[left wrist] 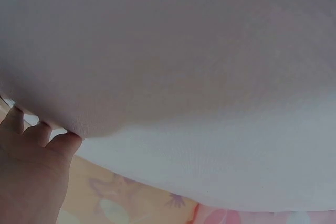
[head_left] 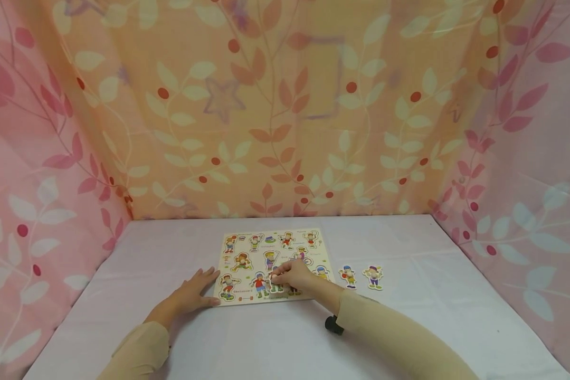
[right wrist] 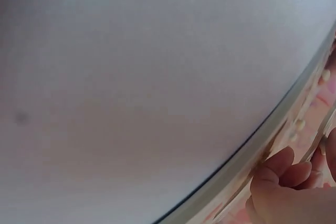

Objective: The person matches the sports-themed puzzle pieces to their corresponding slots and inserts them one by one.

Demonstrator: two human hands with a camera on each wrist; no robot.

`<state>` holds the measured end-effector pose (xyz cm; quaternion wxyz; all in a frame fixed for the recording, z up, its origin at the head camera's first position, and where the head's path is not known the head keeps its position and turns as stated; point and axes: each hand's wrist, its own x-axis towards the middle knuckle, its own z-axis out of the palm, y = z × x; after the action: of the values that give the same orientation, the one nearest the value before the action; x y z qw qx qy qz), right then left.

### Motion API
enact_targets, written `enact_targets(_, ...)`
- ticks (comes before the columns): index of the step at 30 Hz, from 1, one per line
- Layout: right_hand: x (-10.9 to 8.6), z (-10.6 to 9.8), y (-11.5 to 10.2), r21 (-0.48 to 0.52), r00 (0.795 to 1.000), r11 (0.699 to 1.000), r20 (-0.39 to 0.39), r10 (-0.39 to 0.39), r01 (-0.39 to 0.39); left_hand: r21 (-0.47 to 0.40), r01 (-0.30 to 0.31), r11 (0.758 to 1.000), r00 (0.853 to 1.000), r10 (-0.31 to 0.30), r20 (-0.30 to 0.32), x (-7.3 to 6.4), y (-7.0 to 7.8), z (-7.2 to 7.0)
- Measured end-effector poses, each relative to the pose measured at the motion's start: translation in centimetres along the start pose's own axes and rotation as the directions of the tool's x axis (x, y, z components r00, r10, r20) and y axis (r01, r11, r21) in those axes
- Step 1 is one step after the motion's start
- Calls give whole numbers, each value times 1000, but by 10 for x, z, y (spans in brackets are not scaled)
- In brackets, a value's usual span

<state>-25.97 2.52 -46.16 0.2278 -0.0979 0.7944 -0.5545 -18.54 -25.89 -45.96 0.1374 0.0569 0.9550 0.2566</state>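
A cream puzzle board [head_left: 266, 304] with several cartoon sports figures lies on the table. At its lower middle my right hand [head_left: 296, 277] pinches a puzzle piece [head_left: 276, 287] of a small figure, held over the board beside a figure in red. The right wrist view has the curled fingers of this hand [right wrist: 289, 182] low at the right. My left hand [head_left: 195, 292] rests at the board's left edge, fingers spread and relaxed, fingertips right at the rim. Seen from the left wrist, that hand [left wrist: 37, 166] lies flat along the table surface.
Two loose figure pieces, one with a blue cap [head_left: 348, 277] and one with a purple cap [head_left: 373, 277], lie right of the board on the white tablecloth [head_left: 423, 316]. Leaf-patterned curtains [head_left: 275, 132] enclose the back and sides. A black wrist device [head_left: 334, 325] hangs under the right sleeve.
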Motion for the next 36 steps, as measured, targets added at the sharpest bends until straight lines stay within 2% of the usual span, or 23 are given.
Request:
enact_targets(7, 7, 16, -8, -70, 1000, 997, -18, -25, 24, 10, -10, 1000, 1000, 10, 2, 1, 2, -1)
enact_targets(12, 14, 26, -11, -93, 999, 995, -26, 23, -25, 8, -8, 1000, 1000, 8, 5, 1, 2, -1)
enact_targets(15, 18, 30, -14, -189, 999, 981, -23, 46, -49, 3, -15, 1000, 1000, 15, 5, 2, 0, -1)
enact_targets(18, 20, 33, -18, -289, 1000, 957, 3, 27, -25, 9, -28, 1000, 1000, 28, -6, 2, -3, -1)
enact_targets(21, 21, 34, -21, -336, 999, 942, 34, 11, 1, 19, -33, 999, 999, 33, -16, 3, -6, -2)
enact_targets(27, 20, 27, -20, -224, 995, 973, 63, 73, -58, -2, -31, 1000, 999, 31, -13, 3, -6, -2)
enact_targets(32, 15, 11, -16, -173, 997, 985, 66, 28, -16, -12, -29, 1000, 1000, 28, -13, 2, -4, 0)
enact_targets(36, 6, -8, -18, -144, 999, 990, 34, 10, -5, -3, -23, 1000, 1000, 23, -15, 2, -4, 1)
